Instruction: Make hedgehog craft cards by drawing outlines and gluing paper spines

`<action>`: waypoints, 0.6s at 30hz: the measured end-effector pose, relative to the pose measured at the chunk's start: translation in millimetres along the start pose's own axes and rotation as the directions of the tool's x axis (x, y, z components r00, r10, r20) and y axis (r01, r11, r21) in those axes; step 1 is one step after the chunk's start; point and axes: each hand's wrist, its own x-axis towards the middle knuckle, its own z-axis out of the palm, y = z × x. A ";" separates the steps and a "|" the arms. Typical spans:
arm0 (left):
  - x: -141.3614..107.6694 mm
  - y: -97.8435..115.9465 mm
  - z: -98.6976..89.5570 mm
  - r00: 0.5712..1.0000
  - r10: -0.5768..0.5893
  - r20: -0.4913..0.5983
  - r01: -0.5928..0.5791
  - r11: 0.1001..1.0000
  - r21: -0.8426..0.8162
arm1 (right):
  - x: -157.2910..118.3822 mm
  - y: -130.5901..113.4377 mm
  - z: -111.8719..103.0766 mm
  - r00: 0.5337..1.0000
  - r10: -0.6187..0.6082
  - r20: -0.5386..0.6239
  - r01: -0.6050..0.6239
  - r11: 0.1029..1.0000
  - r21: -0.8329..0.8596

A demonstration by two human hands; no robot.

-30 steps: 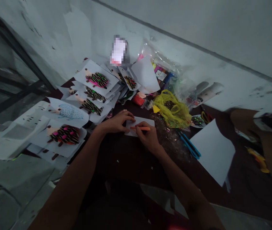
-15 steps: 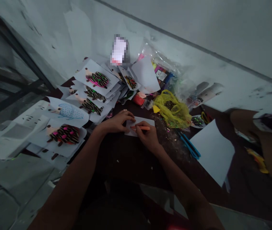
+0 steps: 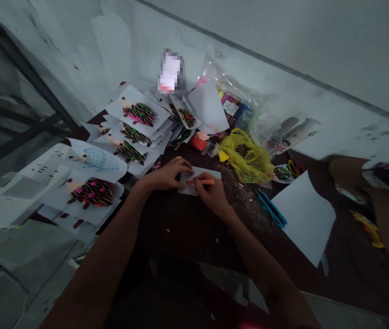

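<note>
A small white sheet of paper (image 3: 201, 172) lies on the dark table in front of me. My right hand (image 3: 212, 194) is closed around an orange pen (image 3: 205, 182), whose tip points left and meets the sheet. At the sheet's left side rests my left hand (image 3: 171, 173), thumb and fingers apart, the fingertips touching the paper. Any marks on the sheet are too faint to make out.
Paper sheets with hedgehog pictures (image 3: 139, 113) pile up on the left beside a white machine (image 3: 12, 194). A yellow plastic bag (image 3: 245, 160), blue-handled scissors (image 3: 272, 209) and a larger white sheet (image 3: 306, 219) lie right. A lit phone (image 3: 171, 71) leans against the wall.
</note>
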 end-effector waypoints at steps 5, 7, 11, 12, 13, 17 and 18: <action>0.5 0.5 -0.2 1.000 -0.002 -0.004 0.002 1.000 -0.005 | 0.5 -0.6 -1.0 1.000 -0.020 -0.008 0.019 0.998 -0.052; 0.6 2.2 -0.5 1.000 -0.002 -0.006 0.002 1.000 -0.005 | 0.7 -0.2 -0.9 0.999 -0.036 -0.024 0.035 0.998 -0.050; 0.2 7.4 -1.8 1.000 -0.011 -0.005 0.011 1.000 -0.003 | 0.7 -1.1 -1.9 0.998 -0.049 -0.025 0.048 0.998 -0.047; 0.1 8.6 -2.1 1.000 -0.016 -0.007 0.015 1.000 -0.002 | 0.6 -2.1 -2.6 0.999 -0.050 -0.021 0.048 0.997 -0.057; -0.1 9.7 -2.3 1.000 -0.019 -0.008 0.019 1.000 0.000 | 0.5 -3.3 -3.2 0.999 -0.050 -0.014 0.049 0.996 -0.068; -0.1 12.5 -2.8 1.000 -0.025 -0.015 0.025 1.000 0.004 | -0.8 -8.2 -4.5 0.999 -0.044 -0.013 0.043 0.995 -0.088; 0.0 12.9 -2.8 1.000 -0.026 -0.015 0.026 1.000 0.006 | -1.3 -8.8 -4.5 0.999 -0.040 -0.022 0.038 0.996 -0.084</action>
